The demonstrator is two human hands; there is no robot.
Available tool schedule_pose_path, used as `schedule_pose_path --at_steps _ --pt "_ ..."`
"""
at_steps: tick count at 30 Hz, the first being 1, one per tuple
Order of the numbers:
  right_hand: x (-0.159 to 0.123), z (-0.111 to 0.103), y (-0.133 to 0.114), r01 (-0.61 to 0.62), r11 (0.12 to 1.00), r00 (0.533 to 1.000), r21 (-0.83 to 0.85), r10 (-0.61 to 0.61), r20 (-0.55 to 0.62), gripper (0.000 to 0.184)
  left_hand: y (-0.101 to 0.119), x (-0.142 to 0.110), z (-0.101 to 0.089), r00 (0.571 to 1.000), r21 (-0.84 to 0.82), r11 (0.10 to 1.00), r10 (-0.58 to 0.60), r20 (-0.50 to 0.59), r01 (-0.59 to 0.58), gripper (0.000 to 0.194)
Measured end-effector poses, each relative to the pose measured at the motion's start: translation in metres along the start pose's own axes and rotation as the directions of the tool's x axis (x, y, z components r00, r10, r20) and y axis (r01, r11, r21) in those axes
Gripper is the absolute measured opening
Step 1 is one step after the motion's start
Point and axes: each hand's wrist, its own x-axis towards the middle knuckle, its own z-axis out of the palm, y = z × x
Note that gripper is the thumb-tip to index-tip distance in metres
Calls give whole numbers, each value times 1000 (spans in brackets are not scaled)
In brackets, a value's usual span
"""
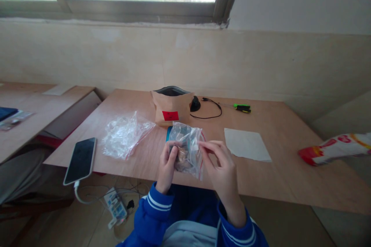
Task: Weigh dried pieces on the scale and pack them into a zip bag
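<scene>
Hands [166, 168] [223, 171], fingers curled, both pinching a clear zip bag [188, 148]

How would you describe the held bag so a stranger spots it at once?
Start at the plywood table below the window. At its near edge, the person's left hand and right hand, in blue sleeves, hold a clear zip-top bag in front of a brown paper pouch. Unlike the crumpled clear bag to its left, this one is held and has lumpy brownish contents.

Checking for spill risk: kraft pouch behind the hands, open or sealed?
Open: the kraft paper pouch has its top gaping, with the dark inside visible past the rim.
</scene>
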Motion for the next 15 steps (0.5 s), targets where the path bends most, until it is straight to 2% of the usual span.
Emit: schedule_pose_path --at_steps 2,3,5,7,9,10,12,15 --pt "-5 17 8 -150 965 988 216 155 -4 17 10 7 -3 997 102 992 67 47 -72 34" --pt "-8 27 15 -246 908 966 338 257 12 22 16 11 -4 995 153 984 79 62 -88 36" --pt "-12 48 29 -423 704 888 570 447 108 35 29 20 -5 995 235 970 36 90 -56 44" --pt "-15 65 40 -523 414 794 744 553 250 43 43 29 -5 989 288 957 -51 136 9 55" --pt "-16 76 47 -539 155 724 828 588 361 39 56 35 -6 975 336 941 -116 188 47 64" --pt "-16 79 49 -529 63 701 846 595 394 34 61 37 -6 969 356 933 -134 208 52 66" --pt "-15 80 51 -497 -65 671 866 604 430 22 70 38 -7 963 370 928 -147 226 55 67" --pt "-12 78 54 -462 -193 636 866 608 475 20 77 35 -5 959 365 931 -124 253 24 54"
